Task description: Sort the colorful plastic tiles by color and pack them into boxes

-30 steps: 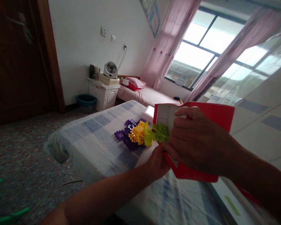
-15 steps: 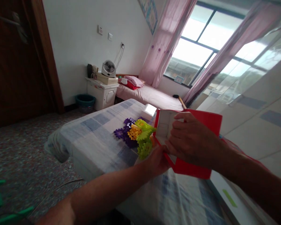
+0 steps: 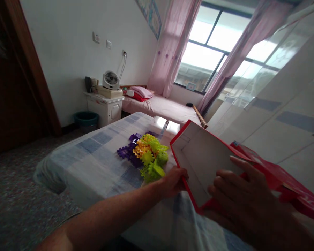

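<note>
Your L hand (image 3: 176, 179) pinches lower-left rim of red box (image 3: 206, 160). R hand (image 3: 240, 202) clamps near edge, fingers curled inside. Two-hand hold keeps box tipped, mouth toward you, inside looks empty. Toy blocks (image 3: 146, 157) heaped on checked cloth (image 3: 94, 153), just beyond L hand.

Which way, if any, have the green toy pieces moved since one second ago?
Yes. The green pieces have left the red box mouth and lie on the checked cloth beside the purple pieces, which stayed put.
</note>
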Demonstrator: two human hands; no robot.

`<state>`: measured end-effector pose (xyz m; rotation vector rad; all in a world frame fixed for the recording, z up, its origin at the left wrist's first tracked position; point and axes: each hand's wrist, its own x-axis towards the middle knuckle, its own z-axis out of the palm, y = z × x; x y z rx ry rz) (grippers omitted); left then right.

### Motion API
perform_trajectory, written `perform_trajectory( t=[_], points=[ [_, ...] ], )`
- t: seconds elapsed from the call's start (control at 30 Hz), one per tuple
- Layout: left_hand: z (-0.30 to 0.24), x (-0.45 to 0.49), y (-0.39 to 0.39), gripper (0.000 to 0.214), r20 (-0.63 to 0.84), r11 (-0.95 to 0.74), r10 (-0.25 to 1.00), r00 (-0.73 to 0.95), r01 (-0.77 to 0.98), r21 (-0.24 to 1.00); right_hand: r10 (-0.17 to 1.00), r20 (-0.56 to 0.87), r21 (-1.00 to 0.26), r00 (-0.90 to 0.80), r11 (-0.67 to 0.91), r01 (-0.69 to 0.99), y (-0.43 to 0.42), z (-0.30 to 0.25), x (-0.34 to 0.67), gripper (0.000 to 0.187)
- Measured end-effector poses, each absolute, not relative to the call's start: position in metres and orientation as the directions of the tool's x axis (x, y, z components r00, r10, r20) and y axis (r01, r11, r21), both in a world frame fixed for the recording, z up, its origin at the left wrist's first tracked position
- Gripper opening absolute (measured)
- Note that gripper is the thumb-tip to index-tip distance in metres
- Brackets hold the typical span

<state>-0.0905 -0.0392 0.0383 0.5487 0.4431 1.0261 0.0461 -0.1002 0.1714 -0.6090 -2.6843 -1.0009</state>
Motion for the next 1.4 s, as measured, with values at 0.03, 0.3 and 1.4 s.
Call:
perform_trajectory(
  t=[0.03, 0.3, 1.4],
  points=[
    [0.037, -0.088, -0.039, 0.026, -0.097, 0.405, 0.885, 0.455, -0.651, 0.642, 0.326, 0.339, 0.558, -0.882, 0.685, 0.468, -0.104, 0.165, 0.053, 0.042],
    [0.050, -0.065, -0.031, 0.058, -0.005, 0.368, 0.874, 0.485, -0.655, 0.660, 0.406, 0.500, 0.486, -0.765, 0.599, 0.636, -0.082, 0.167, 0.118, 0.032],
    [0.013, -0.060, -0.013, 0.043, 0.221, -0.346, 0.910, 0.350, 0.351, 0.870, 0.798, 0.538, -0.047, -0.272, 0.351, 0.935, 0.127, 0.048, 0.080, 0.032]
  ],
)
